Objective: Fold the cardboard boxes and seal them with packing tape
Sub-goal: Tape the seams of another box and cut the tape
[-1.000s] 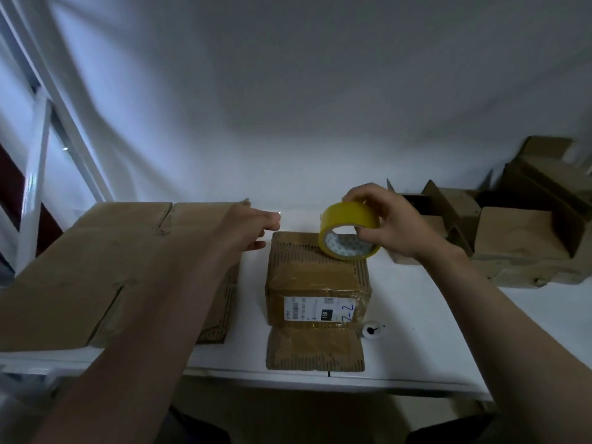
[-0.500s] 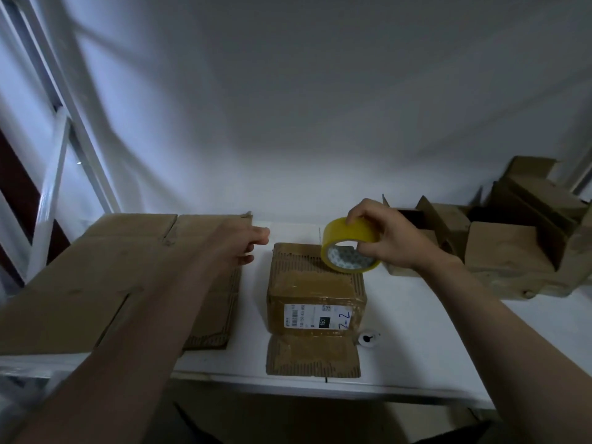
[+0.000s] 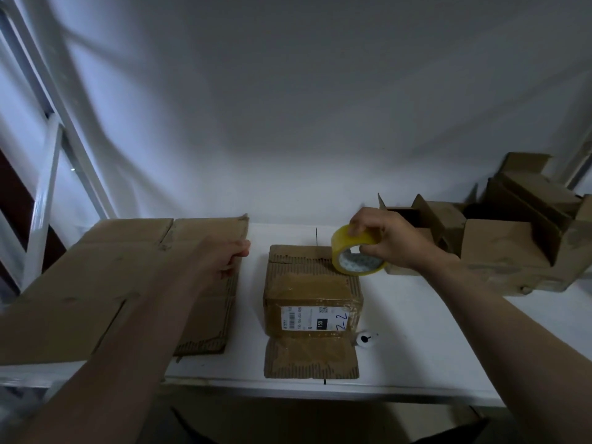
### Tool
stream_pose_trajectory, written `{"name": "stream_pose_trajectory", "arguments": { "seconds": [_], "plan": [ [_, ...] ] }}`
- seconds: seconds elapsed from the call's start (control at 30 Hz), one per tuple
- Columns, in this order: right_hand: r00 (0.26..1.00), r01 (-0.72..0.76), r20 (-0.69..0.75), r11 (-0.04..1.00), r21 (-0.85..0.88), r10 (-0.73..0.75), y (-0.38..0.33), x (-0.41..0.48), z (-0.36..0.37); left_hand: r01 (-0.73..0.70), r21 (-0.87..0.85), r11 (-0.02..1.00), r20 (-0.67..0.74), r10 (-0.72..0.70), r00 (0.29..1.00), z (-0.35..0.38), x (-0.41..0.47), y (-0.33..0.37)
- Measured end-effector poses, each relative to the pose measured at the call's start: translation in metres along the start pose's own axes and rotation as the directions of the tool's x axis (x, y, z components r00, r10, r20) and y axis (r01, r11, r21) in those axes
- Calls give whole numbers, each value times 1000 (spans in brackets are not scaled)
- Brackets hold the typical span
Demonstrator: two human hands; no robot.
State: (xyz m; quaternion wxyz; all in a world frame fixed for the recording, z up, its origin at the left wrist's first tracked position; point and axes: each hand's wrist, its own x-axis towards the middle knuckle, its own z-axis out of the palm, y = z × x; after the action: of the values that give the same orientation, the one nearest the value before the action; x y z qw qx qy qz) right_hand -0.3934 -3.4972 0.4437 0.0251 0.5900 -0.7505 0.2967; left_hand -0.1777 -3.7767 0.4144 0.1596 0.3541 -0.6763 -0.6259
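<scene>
**A:** Head view. Where is the tape roll?

**B:** The yellow tape roll [image 3: 355,255] is on edge at the far right corner of the box [image 3: 312,293]. The right hand [image 3: 395,244] grips its rim. Whether the roll touches the box cannot be confirmed.

**A:** And the left hand?

**B:** The left hand [image 3: 224,261] is over the flat cardboard [image 3: 96,283], fingers loosely bent and holding nothing. The light is too dim to show contact.

**A:** What is cut off?

**B:** The open boxes [image 3: 499,251] run past the right edge. The label [image 3: 314,317] text is mostly unreadable.
</scene>
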Motion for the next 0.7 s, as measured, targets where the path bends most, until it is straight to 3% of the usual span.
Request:
{"name": "stream_pose_trajectory", "arguments": {
  "seconds": [0.1,0.2,0.37,0.7],
  "plan": [
    [997,71,12,996,-49,-70,8,-1,6,7,-24,1000,-38,-8,999,-1,0,-5],
    [1000,23,-10,1000,-3,-23,16,-3,19,31,-34,999,-70,-33,997,-4,4,-15],
    [998,34,-49,999,-33,-36,21,-4,37,139,-84,987,2,-140,990,-3,13,-41],
    [994,31,-102,994,-102,-41,20,-6,55,142,-106,984,-25,-145,989,5,30,-85]
  ]
}}
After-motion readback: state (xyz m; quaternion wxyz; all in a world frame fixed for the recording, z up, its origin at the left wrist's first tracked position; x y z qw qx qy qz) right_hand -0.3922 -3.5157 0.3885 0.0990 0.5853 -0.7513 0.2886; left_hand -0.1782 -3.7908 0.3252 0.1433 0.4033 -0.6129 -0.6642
